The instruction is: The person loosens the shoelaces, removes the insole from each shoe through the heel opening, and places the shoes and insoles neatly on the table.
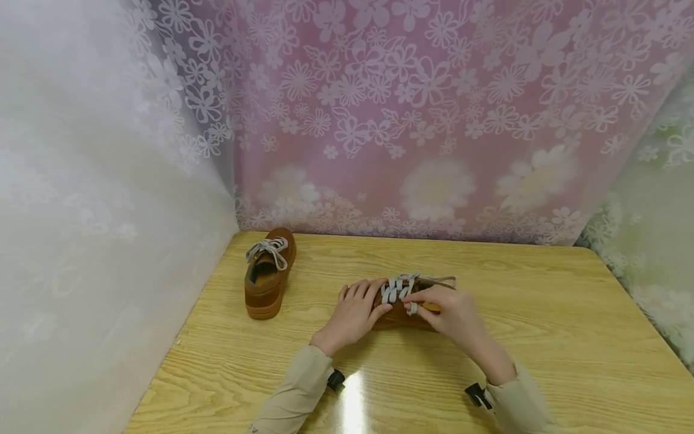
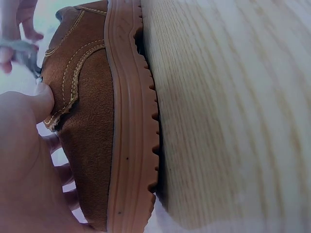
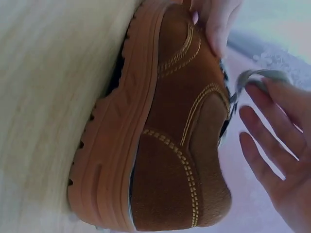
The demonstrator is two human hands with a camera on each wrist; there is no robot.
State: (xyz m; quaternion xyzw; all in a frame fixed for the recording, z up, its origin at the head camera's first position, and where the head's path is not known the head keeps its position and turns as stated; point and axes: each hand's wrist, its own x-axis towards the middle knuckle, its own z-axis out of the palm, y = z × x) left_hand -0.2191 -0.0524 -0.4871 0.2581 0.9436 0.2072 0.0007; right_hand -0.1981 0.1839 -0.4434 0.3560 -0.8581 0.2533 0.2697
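Note:
A brown suede shoe (image 1: 400,317) with a thick rubber sole lies lengthwise on the table, toe to the left. Grey laces (image 1: 391,290) cross its front. My left hand (image 1: 351,313) holds the toe end, its thumb (image 2: 43,102) at the lacing's edge and the fingers reaching over to the far side. Between thumb and index finger, my right hand (image 1: 458,313) pinches a shoelace (image 3: 262,75) above the shoe's opening; its other fingers are spread. The lace runs from the shoe up to these fingertips. Another lace end (image 1: 447,279) lies loose behind the shoe.
A matching brown shoe (image 1: 264,296) stands at the table's back left, its grey lace in a bow (image 1: 271,248). Flowered curtains (image 1: 379,120) hang behind and on both sides of the wooden table (image 1: 542,337).

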